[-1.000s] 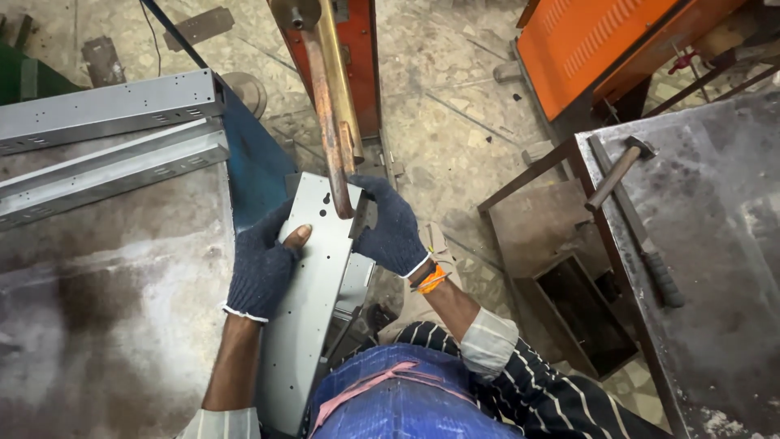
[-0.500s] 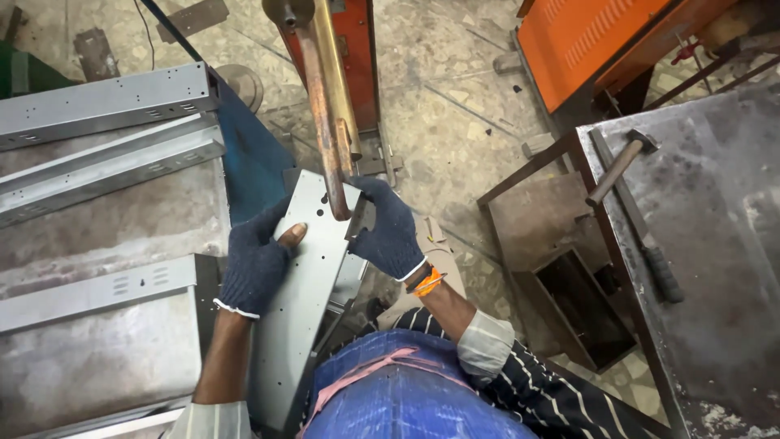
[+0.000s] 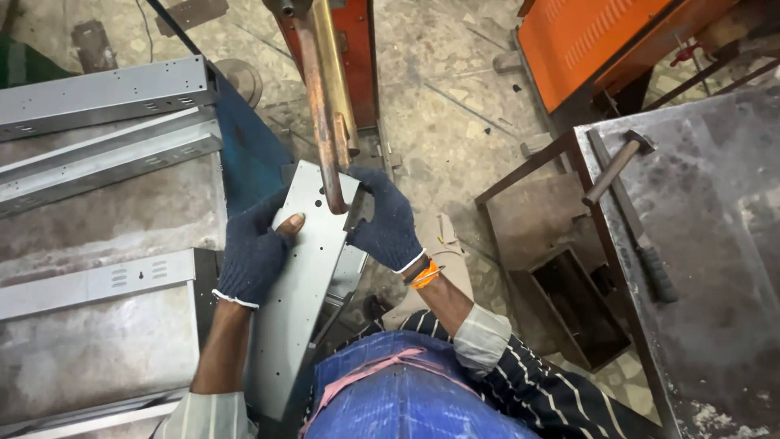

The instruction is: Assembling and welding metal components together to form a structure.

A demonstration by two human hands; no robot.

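A long grey sheet-metal panel (image 3: 302, 268) with small punched holes lies lengthwise in front of me. My left hand (image 3: 253, 252), in a dark blue knit glove with a torn thumb tip, grips its left edge. My right hand (image 3: 388, 221), gloved the same way and wearing an orange wristband, holds the panel's top right corner. A copper-coloured welding arm (image 3: 323, 122) comes down from above and its bent tip touches the panel's upper end between my hands.
Grey metal channels (image 3: 97, 97) and panels (image 3: 89, 280) are stacked on the left. An orange-red machine body (image 3: 357, 49) stands ahead. On the right is a dirty steel table (image 3: 715, 268) with a hammer (image 3: 626, 203), an orange cabinet (image 3: 617, 41) behind it and a metal frame (image 3: 561, 284) on the floor.
The view has shifted, bringing another grey panel into sight at lower left. My hands keep the same grip on the panel under the welding arm, with little movement.
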